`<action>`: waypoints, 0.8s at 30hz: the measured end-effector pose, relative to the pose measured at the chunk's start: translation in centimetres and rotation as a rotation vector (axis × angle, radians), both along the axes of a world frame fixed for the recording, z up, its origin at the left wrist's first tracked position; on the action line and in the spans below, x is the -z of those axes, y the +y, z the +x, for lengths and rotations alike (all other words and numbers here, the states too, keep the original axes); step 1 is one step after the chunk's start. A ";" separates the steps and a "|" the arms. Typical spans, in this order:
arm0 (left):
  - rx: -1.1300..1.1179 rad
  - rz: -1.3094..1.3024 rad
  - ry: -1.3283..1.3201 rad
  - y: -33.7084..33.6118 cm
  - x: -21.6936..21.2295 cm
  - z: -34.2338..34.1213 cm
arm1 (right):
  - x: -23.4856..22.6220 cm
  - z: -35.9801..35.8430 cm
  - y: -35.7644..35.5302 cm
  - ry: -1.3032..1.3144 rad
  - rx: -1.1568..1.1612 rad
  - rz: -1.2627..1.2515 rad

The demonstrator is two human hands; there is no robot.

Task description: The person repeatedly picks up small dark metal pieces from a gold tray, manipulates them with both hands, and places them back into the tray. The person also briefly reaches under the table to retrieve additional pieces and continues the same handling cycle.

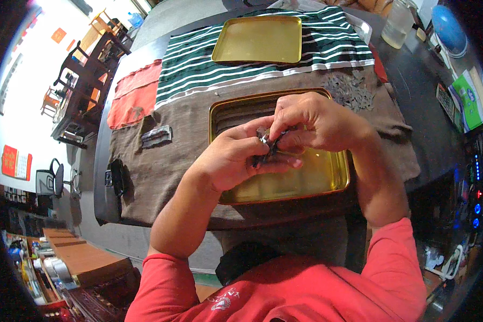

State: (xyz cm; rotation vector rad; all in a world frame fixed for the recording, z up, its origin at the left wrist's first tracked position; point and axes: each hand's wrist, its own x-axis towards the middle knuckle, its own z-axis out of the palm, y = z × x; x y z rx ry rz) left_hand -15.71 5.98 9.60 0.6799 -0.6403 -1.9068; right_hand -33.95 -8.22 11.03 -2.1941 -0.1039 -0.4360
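Note:
My left hand is cupped over the near gold tray, its fingers partly stretched and curled around a small bunch of dark, shiny pieces. With its fingertips pinched, my right hand meets the same bunch from the right. Just what kind of pieces these are is too small to tell, and the fingers partly cover them. Dark strips lie in rows along the far left part of the tray. The bare gold bottom shows in its near part.
A brown cloth lies beneath the tray, with a heap of thin grey pieces at right. Another gold tray rests on a striped green cloth. At left are a grey bundle and a black object; a jar stands far right.

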 end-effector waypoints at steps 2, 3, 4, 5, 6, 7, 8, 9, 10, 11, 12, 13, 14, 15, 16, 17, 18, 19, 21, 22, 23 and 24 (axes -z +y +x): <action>0.008 -0.015 -0.021 0.0 0.0 0.1 | -0.2 -0.3 -0.2 0.020 0.005 -0.023; -0.004 0.016 -0.020 0.0 0.1 0.1 | -0.3 -0.5 -0.3 0.040 0.011 -0.030; -0.008 0.037 -0.003 -0.1 0.1 0.1 | -0.4 -0.5 -0.3 0.032 0.009 -0.036; -0.003 0.056 0.015 -0.1 0.1 0.0 | -0.4 -0.5 -0.2 0.073 0.023 -0.008; 0.012 0.066 0.030 -0.2 0.0 0.0 | -0.3 -0.5 -0.2 0.087 0.028 0.021; 0.034 0.075 0.046 -0.3 0.0 0.0 | -0.3 -0.5 -0.1 0.135 0.044 0.051; 0.051 0.093 0.042 -0.3 0.0 0.0 | -0.2 -0.6 0.0 0.149 0.046 0.072; 0.051 0.063 -0.008 -0.2 0.0 -0.1 | -0.2 -0.6 0.0 0.199 0.057 0.093; 0.045 0.043 -0.078 -0.1 -0.1 -0.2 | -0.2 -0.7 0.0 0.243 0.063 0.125; 0.049 0.013 -0.112 0.1 -0.1 -0.3 | -0.2 -0.7 0.1 0.252 0.068 0.118; 0.037 0.017 -0.131 0.1 -0.1 -0.3 | -0.3 -0.7 0.1 0.255 0.069 0.120; 0.034 0.010 -0.113 0.2 -0.1 -0.3 | -0.4 -0.7 0.1 0.258 0.064 0.135; 0.036 0.002 -0.096 0.2 -0.1 -0.3 | -0.5 -0.8 0.1 0.250 0.065 0.136; 0.028 0.005 -0.094 0.2 0.0 -0.3 | -0.6 -0.8 0.2 0.243 0.061 0.150; 0.026 0.005 -0.093 0.2 0.0 -0.3 | -0.7 -0.8 0.2 0.237 0.052 0.172; 0.031 -0.004 -0.070 0.2 0.0 -0.3 | -0.8 -0.7 0.3 0.245 0.075 0.191; 0.026 -0.003 -0.077 0.1 0.1 -0.3 | -0.9 -0.7 0.3 0.254 0.093 0.219; 0.028 -0.012 -0.063 0.1 0.1 -0.3 | -1.0 -0.7 0.4 0.270 0.111 0.241; 0.018 -0.023 -0.048 0.1 0.2 -0.3 | -1.2 -0.6 0.3 0.256 0.119 0.242; 0.005 -0.025 -0.047 0.1 0.3 -0.4 | -1.2 -0.6 0.3 0.260 0.133 0.237; -0.006 -0.019 -0.060 0.0 0.3 -0.4 | -1.1 -0.5 0.3 0.239 0.149 0.266; -0.009 -0.024 -0.056 0.0 0.3 -0.4 | -1.0 -0.4 0.4 0.225 0.174 0.293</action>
